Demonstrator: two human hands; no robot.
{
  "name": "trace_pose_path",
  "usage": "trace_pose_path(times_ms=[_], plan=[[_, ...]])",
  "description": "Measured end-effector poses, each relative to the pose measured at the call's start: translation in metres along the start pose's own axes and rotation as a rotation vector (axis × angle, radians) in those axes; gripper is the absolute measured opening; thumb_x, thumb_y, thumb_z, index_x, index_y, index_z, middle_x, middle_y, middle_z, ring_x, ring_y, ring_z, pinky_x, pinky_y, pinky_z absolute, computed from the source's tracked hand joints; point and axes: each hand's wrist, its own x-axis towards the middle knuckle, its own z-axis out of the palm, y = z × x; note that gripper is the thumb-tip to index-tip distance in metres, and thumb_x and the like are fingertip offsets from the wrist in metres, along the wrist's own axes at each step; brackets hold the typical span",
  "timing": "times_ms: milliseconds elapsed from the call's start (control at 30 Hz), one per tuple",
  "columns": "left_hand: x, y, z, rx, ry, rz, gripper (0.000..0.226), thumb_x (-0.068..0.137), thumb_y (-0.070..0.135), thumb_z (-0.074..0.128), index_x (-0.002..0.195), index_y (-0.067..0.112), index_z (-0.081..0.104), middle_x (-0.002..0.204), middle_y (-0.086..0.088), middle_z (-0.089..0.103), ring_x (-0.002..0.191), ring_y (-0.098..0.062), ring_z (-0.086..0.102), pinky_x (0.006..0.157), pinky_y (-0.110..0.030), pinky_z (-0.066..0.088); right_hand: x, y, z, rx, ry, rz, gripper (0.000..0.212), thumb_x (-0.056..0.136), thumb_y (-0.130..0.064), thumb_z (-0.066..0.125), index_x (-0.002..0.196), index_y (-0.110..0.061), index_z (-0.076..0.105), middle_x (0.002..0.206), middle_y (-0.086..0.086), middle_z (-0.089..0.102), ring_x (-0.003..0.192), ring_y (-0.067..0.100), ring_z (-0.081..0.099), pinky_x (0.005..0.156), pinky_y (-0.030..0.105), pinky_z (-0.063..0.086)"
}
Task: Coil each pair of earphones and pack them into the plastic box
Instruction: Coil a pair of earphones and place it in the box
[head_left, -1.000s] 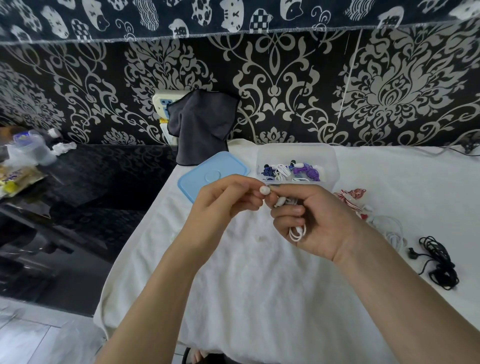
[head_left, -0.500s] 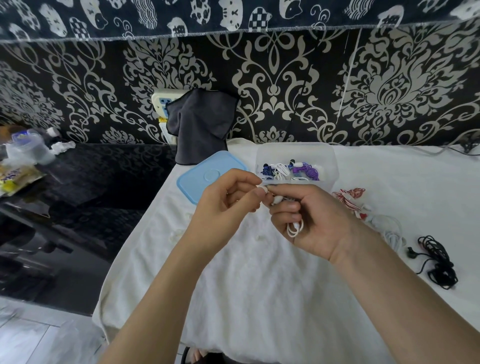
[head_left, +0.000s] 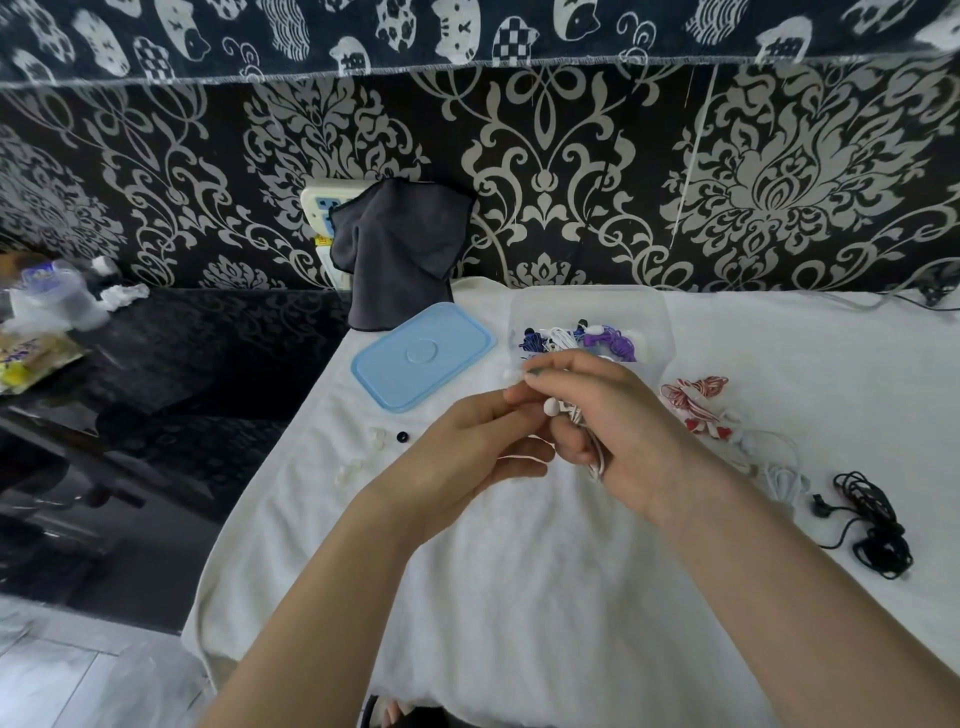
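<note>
Since a moment ago both hands have dropped slightly, the right hand gripping the coiled white earphones while the left hand pinches their end, so packing is near.

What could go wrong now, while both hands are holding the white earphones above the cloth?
1. The white earphones hang in loose loops below the right hand; if the left hand lets go, the coil may unwind.
2. The small ear tips lie near the white cloth's left edge; a forearm could sweep them off.
3. The plastic box already holds several pairs, so cables may tangle there.
</note>
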Motion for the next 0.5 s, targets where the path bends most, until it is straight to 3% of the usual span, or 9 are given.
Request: trace_pose_path(times_ms=[233, 400, 500], plan=[[-0.0021, 0.0078, 0.0028, -0.040, -0.031, -0.004, 0.020, 0.104, 0.027, 0.055, 0.107, 0.013, 0.070, 0.102, -0.008, 0.071, 0.094, -0.017, 0.059, 0.082, -0.030, 0.050, -0.0038, -0.0003, 0.0026, -0.069, 0.057, -0.142, 0.019, 0.096, -0.020, 0.063, 0.112, -0.028, 0.069, 0.090, 0.005, 0.075, 0.041, 0.013, 0.033, 0.040, 0.022, 0.028], [-0.0020, 0.0058, 0.0060, -0.010, -0.003, 0.051, 0.020, 0.101, 0.030, 0.059, 0.101, 0.013, 0.069, 0.090, -0.005, 0.067, 0.096, -0.023, 0.056, 0.077, -0.027, 0.046, -0.0034, 0.0025, 0.0056, -0.126, 0.122, -0.199, 0.008, 0.096, -0.030, 0.062, 0.101, -0.029, 0.068, 0.078, 0.002, 0.067, 0.044, 0.015, 0.043, 0.048, 0.028, 0.033], [-0.0008, 0.0058, 0.0085, -0.022, 0.018, 0.068, 0.019, 0.102, 0.027, 0.059, 0.104, 0.011, 0.069, 0.083, -0.004, 0.066, 0.091, -0.023, 0.058, 0.076, -0.030, 0.043, -0.0019, 0.0049, 0.0076, -0.163, 0.156, -0.182, 0.020, 0.095, -0.042, 0.061, 0.099, -0.022, 0.061, 0.062, 0.003, 0.058, 0.047, 0.017, 0.045, 0.048, 0.029, 0.035]])
